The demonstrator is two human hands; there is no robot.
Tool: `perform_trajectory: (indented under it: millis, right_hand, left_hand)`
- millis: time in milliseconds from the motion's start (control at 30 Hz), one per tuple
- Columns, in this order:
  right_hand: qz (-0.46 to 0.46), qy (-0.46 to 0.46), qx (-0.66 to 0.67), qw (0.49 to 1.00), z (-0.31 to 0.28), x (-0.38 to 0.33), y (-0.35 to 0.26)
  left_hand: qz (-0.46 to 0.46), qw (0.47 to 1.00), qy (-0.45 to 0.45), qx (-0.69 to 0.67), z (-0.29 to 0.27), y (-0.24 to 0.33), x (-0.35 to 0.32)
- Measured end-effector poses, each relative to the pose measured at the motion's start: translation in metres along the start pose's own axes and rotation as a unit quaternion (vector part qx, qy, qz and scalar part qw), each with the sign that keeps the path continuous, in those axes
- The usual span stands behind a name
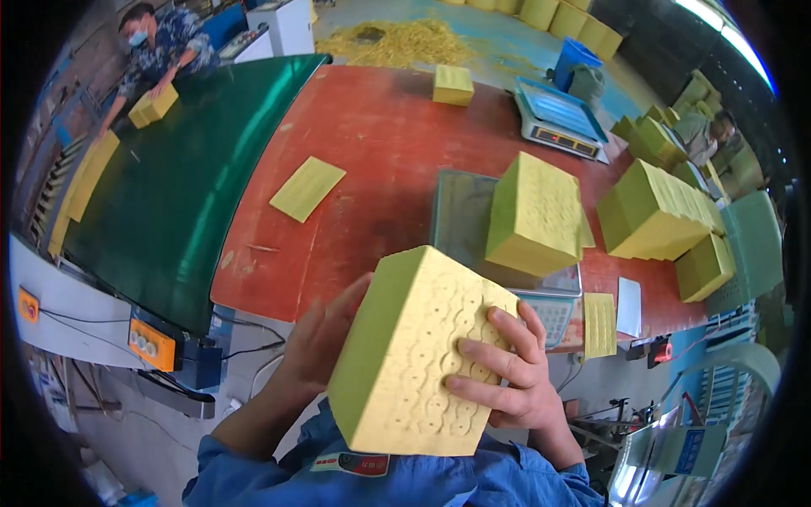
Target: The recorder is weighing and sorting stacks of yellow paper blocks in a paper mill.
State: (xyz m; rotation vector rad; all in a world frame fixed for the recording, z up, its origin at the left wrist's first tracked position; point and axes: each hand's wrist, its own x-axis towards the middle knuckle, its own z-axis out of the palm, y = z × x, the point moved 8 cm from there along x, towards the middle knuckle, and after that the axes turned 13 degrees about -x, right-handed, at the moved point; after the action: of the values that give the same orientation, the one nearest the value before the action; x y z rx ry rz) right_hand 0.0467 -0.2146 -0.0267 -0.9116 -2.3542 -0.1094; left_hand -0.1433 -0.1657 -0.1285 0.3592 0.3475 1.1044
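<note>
Close to my chest I hold a thick block of yellow paper sheets (439, 363), tilted, its top face embossed with wavy rows and small holes. My left hand (317, 346) presses against its left side, the fingertips partly hidden behind the block. Across the right part of the embossed face lie the bent fingers of my right hand (511, 363), gripping that edge. Just beyond the block, another yellow paper stack (541, 211) sits on a scale (460, 207) with a dark flat top.
A red table (372, 127) bears a loose yellow sheet (308, 188), a small stack (454, 84), a blue-topped scale (557, 114) and larger stacks (655, 207) at right. Left runs a green conveyor belt (194, 177), where a co-worker (165, 42) handles paper. Another person (705, 135) is at far right.
</note>
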Motion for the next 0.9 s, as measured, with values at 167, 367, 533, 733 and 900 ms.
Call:
perform_trajectory:
  millis: [167, 367, 533, 733, 900]
  right_hand:
    - [-0.039, -0.079, 0.022, 0.996, 0.045, 0.028, 0.005]
    - [0.369, 0.142, 0.4, 0.827, 0.062, -0.015, 0.077]
    - [0.294, 0.088, 0.412, 0.858, 0.038, 0.003, 0.12]
    - [0.046, -0.278, 0.352, 0.893, 0.026, 0.025, 0.104]
    - [0.047, -0.369, 0.506, 0.778, 0.037, -0.048, 0.135]
  left_hand:
    - [-0.086, 0.996, -0.007, -0.004, -0.036, -0.007, 0.02]
    - [-0.168, 0.985, 0.002, 0.04, -0.047, -0.02, 0.026]
    - [-0.268, 0.962, -0.036, 0.045, -0.028, -0.037, 0.061]
    - [-0.392, 0.914, -0.08, 0.064, 0.002, -0.092, 0.061]
    - [-0.435, 0.895, -0.074, 0.059, 0.035, -0.16, 0.05]
